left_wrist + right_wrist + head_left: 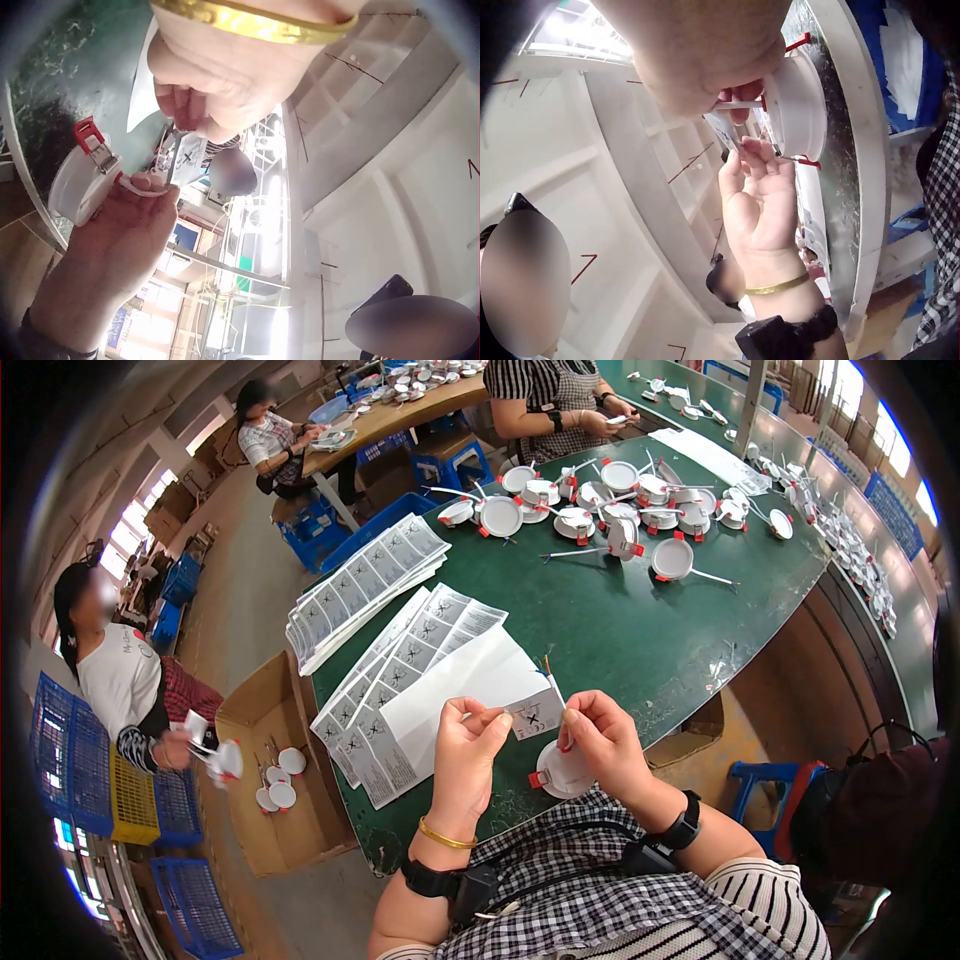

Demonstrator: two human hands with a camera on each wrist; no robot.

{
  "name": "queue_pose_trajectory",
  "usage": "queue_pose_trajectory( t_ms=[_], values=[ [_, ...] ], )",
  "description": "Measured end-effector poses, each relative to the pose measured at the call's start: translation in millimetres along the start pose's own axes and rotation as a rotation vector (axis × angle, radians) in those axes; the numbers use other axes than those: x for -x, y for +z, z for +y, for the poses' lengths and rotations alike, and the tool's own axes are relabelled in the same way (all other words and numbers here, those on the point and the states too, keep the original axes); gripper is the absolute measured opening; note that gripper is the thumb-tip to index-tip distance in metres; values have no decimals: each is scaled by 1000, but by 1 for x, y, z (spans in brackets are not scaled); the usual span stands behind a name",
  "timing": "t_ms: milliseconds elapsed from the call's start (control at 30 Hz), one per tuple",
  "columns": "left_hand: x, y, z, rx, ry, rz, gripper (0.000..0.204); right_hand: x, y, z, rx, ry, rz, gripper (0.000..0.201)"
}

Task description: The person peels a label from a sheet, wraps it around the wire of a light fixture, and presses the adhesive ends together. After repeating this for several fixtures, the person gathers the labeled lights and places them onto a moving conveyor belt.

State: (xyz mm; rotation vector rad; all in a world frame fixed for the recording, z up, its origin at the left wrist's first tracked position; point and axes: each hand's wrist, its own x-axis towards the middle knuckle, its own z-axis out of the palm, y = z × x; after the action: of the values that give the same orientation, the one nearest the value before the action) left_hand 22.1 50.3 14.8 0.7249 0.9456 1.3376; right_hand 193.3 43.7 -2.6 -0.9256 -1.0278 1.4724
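A small silver-grey label (532, 717) printed with a crossed symbol is stretched between both hands. My left hand (465, 752) pinches its left end between thumb and fingers. At the label's right end, my right hand (612, 750) pinches it together with the white cable (142, 190) of a round downlight. That downlight (568, 772), white with red-tipped spring clips (90, 139), hangs just below the right hand near the table edge. Coloured wire ends (545, 666) poke up behind the label. A blank white backing sheet (455, 695) lies right behind the left hand.
Printed label sheets (405, 675) and a thicker stack (365, 585) cover the table's left side. Many downlights (620, 510) crowd the far end of the green table (480, 575). A cardboard box (300, 835) holding several lights stands at left. Other people work nearby.
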Motion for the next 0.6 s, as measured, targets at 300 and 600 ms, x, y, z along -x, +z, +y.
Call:
queue_pose_trajectory(
  t_ms=[300, 600],
  values=[
    [3, -5, 13, -136, -59, -69, 34, 4, -5, 0, 107, -64, -18, 10],
    [-11, 9, 25, -620, -178, -328, 21, 9, -10, -2, 61, -77, -50, 12]
  ],
)
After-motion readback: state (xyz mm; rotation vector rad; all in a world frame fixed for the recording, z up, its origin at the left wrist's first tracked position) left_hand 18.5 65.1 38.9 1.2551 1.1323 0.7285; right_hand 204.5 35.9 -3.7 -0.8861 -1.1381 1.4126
